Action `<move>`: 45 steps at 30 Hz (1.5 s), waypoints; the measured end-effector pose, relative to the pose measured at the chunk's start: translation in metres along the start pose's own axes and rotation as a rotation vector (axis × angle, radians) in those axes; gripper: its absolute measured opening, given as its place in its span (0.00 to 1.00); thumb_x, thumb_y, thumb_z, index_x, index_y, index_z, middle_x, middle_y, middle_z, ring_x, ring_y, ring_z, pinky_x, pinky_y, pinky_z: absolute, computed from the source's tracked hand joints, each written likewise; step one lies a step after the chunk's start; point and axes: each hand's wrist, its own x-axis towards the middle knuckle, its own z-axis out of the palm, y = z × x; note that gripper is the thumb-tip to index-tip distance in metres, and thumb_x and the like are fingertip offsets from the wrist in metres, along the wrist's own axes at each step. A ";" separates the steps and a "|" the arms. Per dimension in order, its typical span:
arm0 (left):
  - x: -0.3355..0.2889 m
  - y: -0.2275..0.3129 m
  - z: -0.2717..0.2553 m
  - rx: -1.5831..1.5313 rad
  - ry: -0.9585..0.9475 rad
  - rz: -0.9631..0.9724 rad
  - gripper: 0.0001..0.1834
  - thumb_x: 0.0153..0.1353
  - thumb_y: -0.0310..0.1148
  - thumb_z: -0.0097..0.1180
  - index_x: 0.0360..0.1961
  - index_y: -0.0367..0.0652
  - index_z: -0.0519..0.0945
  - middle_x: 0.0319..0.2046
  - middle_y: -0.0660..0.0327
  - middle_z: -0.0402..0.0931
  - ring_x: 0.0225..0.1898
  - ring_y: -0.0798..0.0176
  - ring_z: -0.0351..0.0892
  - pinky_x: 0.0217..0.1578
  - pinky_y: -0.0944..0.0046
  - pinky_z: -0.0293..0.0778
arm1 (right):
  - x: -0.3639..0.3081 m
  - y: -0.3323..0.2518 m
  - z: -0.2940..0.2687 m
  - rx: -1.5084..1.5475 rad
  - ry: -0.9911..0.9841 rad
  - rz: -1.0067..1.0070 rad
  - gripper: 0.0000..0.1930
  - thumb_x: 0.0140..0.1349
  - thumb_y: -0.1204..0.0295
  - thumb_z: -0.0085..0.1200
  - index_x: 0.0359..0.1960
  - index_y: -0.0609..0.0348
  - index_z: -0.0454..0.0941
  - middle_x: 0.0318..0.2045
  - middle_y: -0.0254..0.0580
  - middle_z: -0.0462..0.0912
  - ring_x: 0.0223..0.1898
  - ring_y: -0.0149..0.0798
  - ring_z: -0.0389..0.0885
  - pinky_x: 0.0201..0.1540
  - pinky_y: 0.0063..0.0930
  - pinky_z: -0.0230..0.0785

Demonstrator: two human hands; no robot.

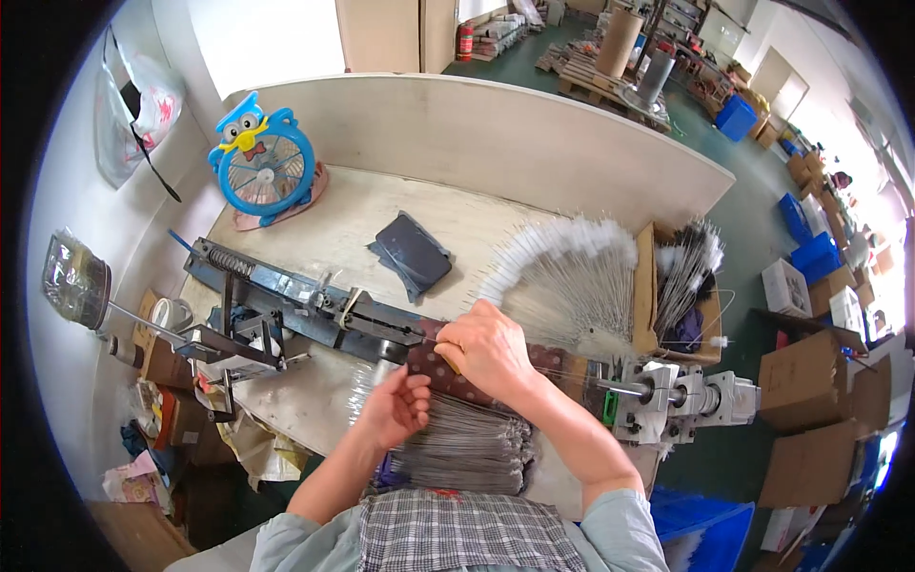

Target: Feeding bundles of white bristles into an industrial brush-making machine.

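right hand (484, 351) near jig's (295, 313) right end, fingers bent over brown cloth (435, 372), grip not discernible, left hand (398, 408) nearer apron (467, 534), fingers half-curled, grip not discernible, wire bundle (462, 453) beside left hand, white-tipped wires (581, 286) fanned beyond right hand

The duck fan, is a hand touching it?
No, the fan stands at the table's back left, apart from both the left hand and the right hand.

No lettering is legible; red print (170, 104) on the hanging bag (118, 153) blurs.
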 end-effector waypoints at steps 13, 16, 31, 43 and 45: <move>-0.020 0.020 0.025 1.432 0.297 0.750 0.27 0.50 0.52 0.64 0.17 0.33 0.81 0.13 0.58 0.76 0.18 0.68 0.75 0.23 0.66 0.71 | 0.012 -0.010 0.015 -0.135 -0.024 0.026 0.04 0.46 0.69 0.59 0.22 0.54 0.80 0.23 0.34 0.79 0.31 0.43 0.73 0.38 0.34 0.68; -0.015 0.017 0.021 1.459 0.337 0.721 0.26 0.52 0.51 0.63 0.21 0.33 0.81 0.16 0.58 0.77 0.22 0.70 0.77 0.26 0.68 0.71 | 0.010 -0.017 0.007 -0.132 -0.039 0.030 0.05 0.48 0.69 0.58 0.24 0.56 0.80 0.24 0.37 0.79 0.33 0.44 0.74 0.39 0.35 0.67; 0.013 -0.004 0.017 1.414 0.212 0.903 0.11 0.43 0.30 0.62 0.26 0.38 0.73 0.21 0.61 0.74 0.23 0.67 0.70 0.26 0.63 0.70 | -0.038 0.020 0.060 -0.100 0.017 0.174 0.11 0.55 0.69 0.55 0.39 0.58 0.75 0.32 0.43 0.76 0.37 0.45 0.78 0.37 0.38 0.72; -0.058 0.071 -0.128 -0.061 0.364 0.624 0.15 0.61 0.46 0.55 0.39 0.48 0.76 0.31 0.69 0.75 0.28 0.72 0.73 0.28 0.74 0.69 | -0.043 0.012 0.042 0.068 -0.139 0.217 0.15 0.54 0.68 0.58 0.41 0.62 0.77 0.31 0.44 0.77 0.33 0.47 0.78 0.36 0.37 0.71; -0.062 0.080 -0.124 -0.048 0.345 0.603 0.13 0.61 0.45 0.55 0.38 0.47 0.76 0.30 0.70 0.75 0.28 0.72 0.74 0.29 0.73 0.70 | -0.043 0.015 0.046 0.079 -0.129 0.173 0.14 0.52 0.72 0.58 0.40 0.64 0.77 0.31 0.47 0.77 0.33 0.49 0.78 0.36 0.38 0.71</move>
